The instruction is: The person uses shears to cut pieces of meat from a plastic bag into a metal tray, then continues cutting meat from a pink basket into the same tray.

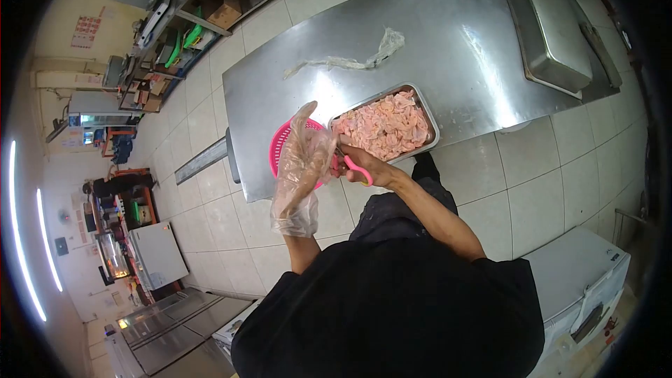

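Note:
My left hand point(301, 157), in a loose clear plastic glove, is over a pink plastic basket point(278, 141). One of its digits sticks up, while the others curl in toward the scissors; whatever they pinch is hidden by glove and fingers. Pink-handled scissors point(358, 170) are in my right hand point(376, 166), which is bare and closed around the handles. Their blades point toward the gloved fingers and are mostly covered. Just beyond my right hand lies a metal tray point(434, 129) heaped with pale pink pieces of raw meat point(385, 124).
The basket and tray stand at the near edge of a steel table point(448, 35). A crumpled clear plastic bag point(381, 52) lies farther back. At the table's right end is a large upturned metal container point(546, 35). A white chest freezer point(577, 280) stands behind me on the right.

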Demonstrator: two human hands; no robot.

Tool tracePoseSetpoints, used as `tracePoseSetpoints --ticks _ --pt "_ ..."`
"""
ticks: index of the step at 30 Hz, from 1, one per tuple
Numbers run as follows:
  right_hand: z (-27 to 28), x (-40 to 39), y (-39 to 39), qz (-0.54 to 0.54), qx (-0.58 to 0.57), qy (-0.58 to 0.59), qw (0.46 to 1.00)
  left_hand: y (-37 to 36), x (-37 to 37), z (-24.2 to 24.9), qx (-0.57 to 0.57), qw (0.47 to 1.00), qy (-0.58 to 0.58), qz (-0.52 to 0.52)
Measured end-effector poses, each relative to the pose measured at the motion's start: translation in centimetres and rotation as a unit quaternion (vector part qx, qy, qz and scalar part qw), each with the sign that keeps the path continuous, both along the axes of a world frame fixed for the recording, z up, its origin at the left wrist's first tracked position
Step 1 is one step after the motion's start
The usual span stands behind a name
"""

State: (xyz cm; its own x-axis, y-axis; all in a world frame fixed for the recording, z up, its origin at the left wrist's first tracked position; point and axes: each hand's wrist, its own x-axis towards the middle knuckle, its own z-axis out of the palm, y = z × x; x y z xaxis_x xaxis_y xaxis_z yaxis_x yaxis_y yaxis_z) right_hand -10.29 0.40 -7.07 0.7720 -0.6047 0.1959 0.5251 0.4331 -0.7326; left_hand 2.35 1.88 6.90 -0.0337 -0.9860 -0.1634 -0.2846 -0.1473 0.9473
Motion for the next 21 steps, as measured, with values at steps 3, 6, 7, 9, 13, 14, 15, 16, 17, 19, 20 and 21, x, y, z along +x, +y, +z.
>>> tracePoseSetpoints --ticks 3,6,7,9,13,14,15,16,17,19,20,21 --pt "1.6 0.5 0.2 0.022 0.05 0.024 0.998 0.5 1.9 -1.6 0.029 0.988 0.153 0.002" --pt "1.5 0.6 0.3 0.043 0.06 0.044 0.996 0.6 3.0 -5.0 0.042 0.97 0.238 0.018" --pt "1.5 0.7 0.4 0.031 0.047 0.059 0.997 0.6 3.3 -6.1 0.043 0.961 0.27 0.031" --pt "1.3 0.9 0.5 0.004 0.022 0.086 0.996 1.0 3.7 -8.2 0.042 0.927 0.364 0.079" --pt "1.0 1.0 0.8 -0.039 0.074 0.096 0.992 1.8 3.1 -9.7 0.035 0.944 0.296 0.143" --pt "0.9 0.9 0.7 -0.041 0.066 0.118 0.99 2.1 3.4 -10.4 -0.013 0.968 0.219 0.12" --pt "0.7 0.6 0.5 -0.043 0.061 0.141 0.987 2.3 3.5 -10.6 -0.063 0.983 0.14 0.105" --pt "0.6 0.3 0.5 -0.045 0.057 0.164 0.984 2.6 3.3 -10.9 -0.083 0.985 0.106 0.11" --pt "0.6 0.2 0.7 -0.056 0.045 0.176 0.982 2.7 3.2 -10.9 -0.067 0.987 0.071 0.128" --pt "0.6 0.0 0.9 -0.08 0.02 0.198 0.977 2.3 2.8 -10.1 -0.049 0.991 0.009 0.126" --pt "0.7 0.0 0.9 -0.093 0.024 0.195 0.976 1.7 2.9 -10.0 -0.049 0.993 -0.02 0.107" --pt "0.8 0.2 1.1 -0.105 0.028 0.19 0.976 1.4 3.0 -9.9 -0.05 0.994 -0.049 0.087"
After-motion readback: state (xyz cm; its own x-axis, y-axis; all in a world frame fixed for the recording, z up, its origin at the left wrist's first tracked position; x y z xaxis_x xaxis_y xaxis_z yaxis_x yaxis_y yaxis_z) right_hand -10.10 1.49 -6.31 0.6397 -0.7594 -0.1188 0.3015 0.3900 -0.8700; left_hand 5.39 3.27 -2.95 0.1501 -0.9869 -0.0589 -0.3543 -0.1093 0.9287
